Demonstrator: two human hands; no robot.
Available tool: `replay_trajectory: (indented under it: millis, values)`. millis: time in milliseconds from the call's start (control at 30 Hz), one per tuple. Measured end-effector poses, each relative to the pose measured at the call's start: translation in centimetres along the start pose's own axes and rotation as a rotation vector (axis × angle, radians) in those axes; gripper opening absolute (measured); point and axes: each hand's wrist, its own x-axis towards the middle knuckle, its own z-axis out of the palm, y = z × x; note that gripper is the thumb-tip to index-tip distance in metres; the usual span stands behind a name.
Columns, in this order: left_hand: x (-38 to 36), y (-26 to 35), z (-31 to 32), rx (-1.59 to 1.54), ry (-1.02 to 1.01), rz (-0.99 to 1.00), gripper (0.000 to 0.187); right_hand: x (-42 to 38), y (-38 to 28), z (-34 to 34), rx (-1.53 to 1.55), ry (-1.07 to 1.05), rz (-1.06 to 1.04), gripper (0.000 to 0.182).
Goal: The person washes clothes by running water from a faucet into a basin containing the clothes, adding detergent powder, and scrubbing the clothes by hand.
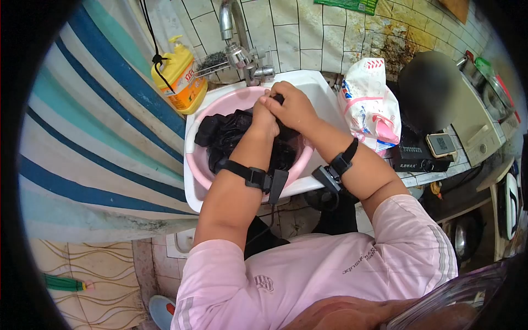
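Dark wet-looking cloth (231, 132) lies bunched in a pink basin (193, 159), which stands in the white sink (324, 91). Over the basin's back right part, my left hand (265, 116) and my right hand (294, 107) are pressed together. Both are closed on a piece of the dark cloth, a bit of which shows between the fingers. The chrome faucet (239, 55) rises just behind my hands. Each of my forearms wears a black strap with a small device.
A yellow bottle (179, 80) stands at the sink's back left, beside a wire rack (212, 65). Right of the sink are a white and pink bag (371, 104), a black box (415, 157) and a phone-like device (441, 144). A striped curtain (110, 110) hangs at the left.
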Motion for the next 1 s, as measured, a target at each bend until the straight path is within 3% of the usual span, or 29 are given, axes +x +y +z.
replay_trajectory:
  millis: [33, 100, 200, 400, 567, 600, 667, 700, 767, 800, 867, 1000]
  values:
    - [-1.7, 0.8, 2.2, 0.047, 0.068, -0.07, 0.036, 0.7, 0.6, 0.2, 0.014, -0.047, 0.196, 0.029]
    - [-2.4, 1.4, 3.3, 0.135, 0.184, -0.176, 0.039, 2.1, 2.8, 0.4, 0.062, -0.015, 0.27, 0.03]
    - [-3.2, 2.1, 4.2, 0.204, 0.104, -0.23, 0.041, 2.5, 5.1, 0.5, 0.098, -0.015, 0.393, 0.031]
    - [-3.1, 2.7, 3.8, 0.274, 0.167, 0.007, 0.047, 0.8, 5.7, 1.0, 0.313, 0.092, 0.202, 0.021]
    - [-1.7, 2.6, 1.8, 0.258, 0.189, 0.048, 0.037, -0.3, 0.5, -0.5, 0.14, 0.02, 0.079, 0.018]
    - [0.9, 0.6, -0.9, 0.164, 0.075, 0.114, 0.036, -0.4, -0.5, -0.6, 0.047, 0.033, 0.052, 0.019]
    - [-2.6, 0.6, 2.7, 0.184, 0.176, 0.129, 0.035, 0.0, 0.3, 0.1, 0.02, 0.1, -0.051, 0.019]
    - [-1.5, 0.3, 1.6, 0.179, 0.01, 0.016, 0.04, 0.8, 1.6, 0.1, 0.043, 0.068, 0.105, 0.022]
    - [-2.9, 1.1, 3.7, 0.259, 0.08, -0.083, 0.043, 1.9, 3.1, -0.5, 0.088, 0.009, 0.391, 0.029]
    - [-3.5, 1.6, 4.5, 0.348, 0.145, -0.172, 0.046, 1.8, 3.9, -0.4, 0.086, 0.008, 0.39, 0.029]
    - [-2.9, 1.1, 3.7, 0.354, 0.093, -0.117, 0.05, 1.4, 5.8, 0.4, 0.171, 0.011, 0.421, 0.031]
    - [-3.6, 1.7, 4.5, 0.406, 0.196, -0.058, 0.046, 1.1, 5.4, 0.5, 0.142, 0.013, 0.418, 0.029]
